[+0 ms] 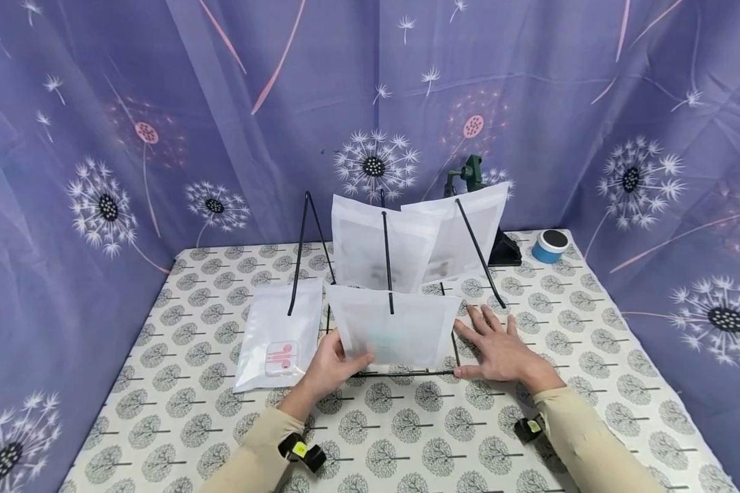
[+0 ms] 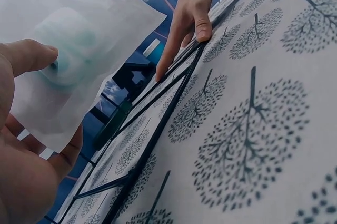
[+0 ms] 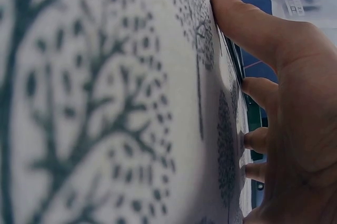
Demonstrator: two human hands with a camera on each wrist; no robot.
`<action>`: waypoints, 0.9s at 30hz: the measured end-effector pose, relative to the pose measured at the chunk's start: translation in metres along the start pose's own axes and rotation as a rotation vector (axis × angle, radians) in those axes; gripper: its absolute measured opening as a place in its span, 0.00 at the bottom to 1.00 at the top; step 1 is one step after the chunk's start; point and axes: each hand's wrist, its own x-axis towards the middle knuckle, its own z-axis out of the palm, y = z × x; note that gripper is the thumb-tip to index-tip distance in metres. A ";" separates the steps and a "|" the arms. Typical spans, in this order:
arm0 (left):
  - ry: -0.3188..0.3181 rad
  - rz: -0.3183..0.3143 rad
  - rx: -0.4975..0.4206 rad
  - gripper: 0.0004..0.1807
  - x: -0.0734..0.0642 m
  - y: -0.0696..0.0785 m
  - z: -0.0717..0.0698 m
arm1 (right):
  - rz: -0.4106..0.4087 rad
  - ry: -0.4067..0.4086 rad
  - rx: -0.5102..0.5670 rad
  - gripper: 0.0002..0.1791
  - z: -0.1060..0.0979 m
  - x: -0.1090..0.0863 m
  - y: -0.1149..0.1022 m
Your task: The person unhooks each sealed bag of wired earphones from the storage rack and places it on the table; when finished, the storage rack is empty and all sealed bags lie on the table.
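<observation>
My left hand (image 1: 331,364) pinches the lower left side of a frosted white pouch (image 1: 401,322), thumb in front and fingers behind. A teal-and-white item (image 2: 71,42) shows through that pouch in the left wrist view. The pouch stands upright at the front of a black wire rack (image 1: 401,374). With fingers spread, my right hand (image 1: 499,350) rests at the rack's front right corner, its thumb touching the base wire. Behind, two more frosted pouches, one in the middle (image 1: 360,239) and one at the right (image 1: 484,212), lean between the rack's upright wires.
Left of the rack a white pouch (image 1: 284,308) lies flat, with a case of pink earphones (image 1: 281,357) showing. A green and black stand (image 1: 472,171) is behind the rack. A blue round container (image 1: 547,255) sits back right. Patterned curtains (image 1: 271,137) surround the table.
</observation>
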 end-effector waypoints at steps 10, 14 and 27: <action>-0.027 0.041 -0.043 0.25 -0.007 -0.003 0.004 | 0.004 0.004 -0.002 0.58 0.001 0.000 0.000; -0.041 0.052 -0.057 0.24 -0.009 -0.003 0.006 | 0.006 0.003 -0.003 0.57 0.001 0.000 0.000; -0.058 0.077 -0.038 0.25 -0.014 0.001 0.005 | -0.003 0.011 -0.003 0.56 -0.001 -0.001 0.000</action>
